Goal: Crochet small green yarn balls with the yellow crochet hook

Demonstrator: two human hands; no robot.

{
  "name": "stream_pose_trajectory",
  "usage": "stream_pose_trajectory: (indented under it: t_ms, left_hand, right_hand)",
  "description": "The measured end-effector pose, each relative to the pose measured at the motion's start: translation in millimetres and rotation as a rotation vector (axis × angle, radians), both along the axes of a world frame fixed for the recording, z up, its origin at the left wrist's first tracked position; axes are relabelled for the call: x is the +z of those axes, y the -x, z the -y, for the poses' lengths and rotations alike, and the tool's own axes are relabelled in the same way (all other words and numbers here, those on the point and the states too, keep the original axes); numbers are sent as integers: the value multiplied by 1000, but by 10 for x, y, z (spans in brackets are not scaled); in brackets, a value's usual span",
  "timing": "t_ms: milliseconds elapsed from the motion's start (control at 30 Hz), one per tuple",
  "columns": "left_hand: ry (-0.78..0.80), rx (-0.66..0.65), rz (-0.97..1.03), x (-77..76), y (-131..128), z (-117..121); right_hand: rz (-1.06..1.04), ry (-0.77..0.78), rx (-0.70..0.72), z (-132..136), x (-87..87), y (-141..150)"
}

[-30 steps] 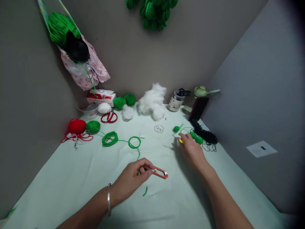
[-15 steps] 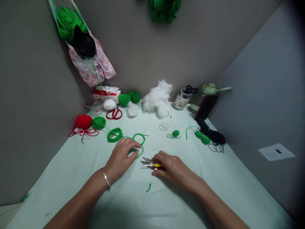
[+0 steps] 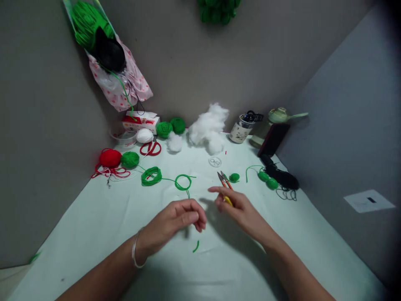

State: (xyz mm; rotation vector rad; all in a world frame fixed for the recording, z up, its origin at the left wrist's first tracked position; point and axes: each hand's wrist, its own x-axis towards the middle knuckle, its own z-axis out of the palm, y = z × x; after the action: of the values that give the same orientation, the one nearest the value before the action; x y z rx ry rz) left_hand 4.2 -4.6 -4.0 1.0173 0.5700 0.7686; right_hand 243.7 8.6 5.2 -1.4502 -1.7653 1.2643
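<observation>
My left hand [image 3: 180, 221] hovers over the middle of the cloth, fingers loosely curled and nothing visible in them. Just beyond it, a green yarn ring [image 3: 183, 182] has a strand running down behind the hand. My right hand [image 3: 236, 207] is closed around a yellow-handled tool, likely a crochet hook [image 3: 228, 201], its index finger stretched out. Orange-handled thread snips [image 3: 224, 179] point away beyond that hand, their handles partly hidden by it; whether it touches them I cannot tell. A small green crocheted ball [image 3: 234, 177] lies beside the blades. Nearer me is a green yarn scrap [image 3: 196, 246].
Coiled green yarn [image 3: 151, 176], a red yarn ball [image 3: 110, 158] and red scissors [image 3: 151, 148] lie left. White stuffing [image 3: 209, 129] and a cup of tools [image 3: 240, 130] stand along the back. Black yarn [image 3: 282, 175] and a dark phone-like slab [image 3: 274, 140] are right.
The snips passed from my left hand to my right, and now point away beside the small green ball. My left hand went to the yarn ring, then drew back toward me.
</observation>
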Motion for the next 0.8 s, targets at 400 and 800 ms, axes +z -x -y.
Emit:
stream_pose_trajectory:
  t_ms: [400,800]
  left_hand:
    - [422,390,408,90,21,-154]
    - [389,159,345,-30,-145,5]
  right_hand:
    - [-351,307,-65,11,-28,152]
    - [-419,175,71,180,-16,349]
